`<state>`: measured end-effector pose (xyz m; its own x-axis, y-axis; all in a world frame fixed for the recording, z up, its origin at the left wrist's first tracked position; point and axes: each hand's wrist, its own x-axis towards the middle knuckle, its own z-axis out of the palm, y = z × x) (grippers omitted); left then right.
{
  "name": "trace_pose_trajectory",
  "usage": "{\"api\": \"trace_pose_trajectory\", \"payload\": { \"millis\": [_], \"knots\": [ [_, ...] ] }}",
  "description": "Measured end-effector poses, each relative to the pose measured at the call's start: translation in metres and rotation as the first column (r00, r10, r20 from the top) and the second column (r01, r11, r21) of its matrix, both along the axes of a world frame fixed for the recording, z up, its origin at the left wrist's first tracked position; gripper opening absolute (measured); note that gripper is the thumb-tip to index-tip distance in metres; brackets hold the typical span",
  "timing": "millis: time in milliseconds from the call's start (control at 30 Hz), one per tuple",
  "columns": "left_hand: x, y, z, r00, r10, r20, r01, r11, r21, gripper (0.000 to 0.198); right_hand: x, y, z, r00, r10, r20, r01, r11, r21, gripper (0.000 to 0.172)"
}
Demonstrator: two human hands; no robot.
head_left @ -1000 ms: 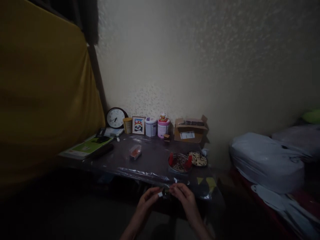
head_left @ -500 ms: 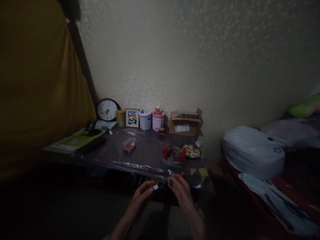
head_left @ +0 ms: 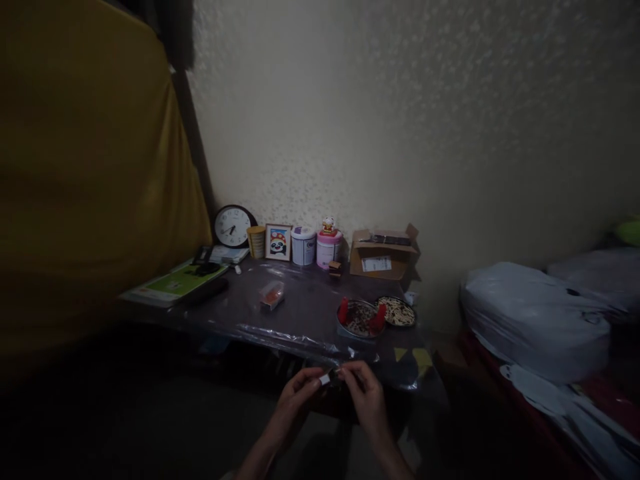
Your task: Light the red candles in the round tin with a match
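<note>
So the main change: half a second back your hands were a little apart, and now they've come together again just in front of the round dish (head_left: 359, 321) with the red bits, past the counter's (head_left: 305, 317) front edge. Your left hand (head_left: 299, 399) has its grip pinched shut on the small white piece (head_left: 325, 380), which sits in the air between your fingertips, nearer you than the dish. Your right hand (head_left: 364, 397) is curled in close and looks to touch the piece's other end, but it's too dark to tell if that grip really has hold of it. I'd say both hands are on the piece together now. The clear little box (head_left: 271, 295) sits left of the dish and the cardboard box (head_left: 383, 257) behind it.
</note>
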<state>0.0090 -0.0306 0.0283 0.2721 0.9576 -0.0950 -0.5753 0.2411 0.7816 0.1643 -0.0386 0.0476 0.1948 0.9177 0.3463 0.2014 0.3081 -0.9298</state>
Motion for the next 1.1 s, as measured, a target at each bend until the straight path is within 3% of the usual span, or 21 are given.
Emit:
{"api": "trace_pose_trajectory", "payload": {
  "millis": [200, 400, 733, 1100],
  "knots": [
    [0.0, 0.001, -0.002, 1.0, -0.001, 0.007, 0.001, 1.0, 0.014, 0.026, -0.002, -0.004, -0.004, 0.956, -0.069, 0.283, 0.019, 0.984, 0.176, 0.013],
    [-0.003, 0.003, -0.008, 1.0, 0.013, -0.011, -0.012, 0.999, 0.033, 0.027, -0.003, -0.005, -0.002, 0.9, -0.125, 0.417, -0.027, 0.94, 0.34, 0.009],
    [0.004, 0.006, -0.01, 0.994, 0.01, 0.113, -0.007, 1.0, -0.023, 0.019, -0.005, -0.005, -0.005, 0.859, -0.151, 0.49, -0.073, 0.91, 0.408, 0.013],
    [0.001, -0.003, 0.002, 0.997, 0.068, 0.02, -0.068, 0.997, -0.025, 0.021, -0.009, -0.007, 0.0, 0.848, -0.176, 0.499, -0.081, 0.889, 0.45, 0.015]
  ]
}}
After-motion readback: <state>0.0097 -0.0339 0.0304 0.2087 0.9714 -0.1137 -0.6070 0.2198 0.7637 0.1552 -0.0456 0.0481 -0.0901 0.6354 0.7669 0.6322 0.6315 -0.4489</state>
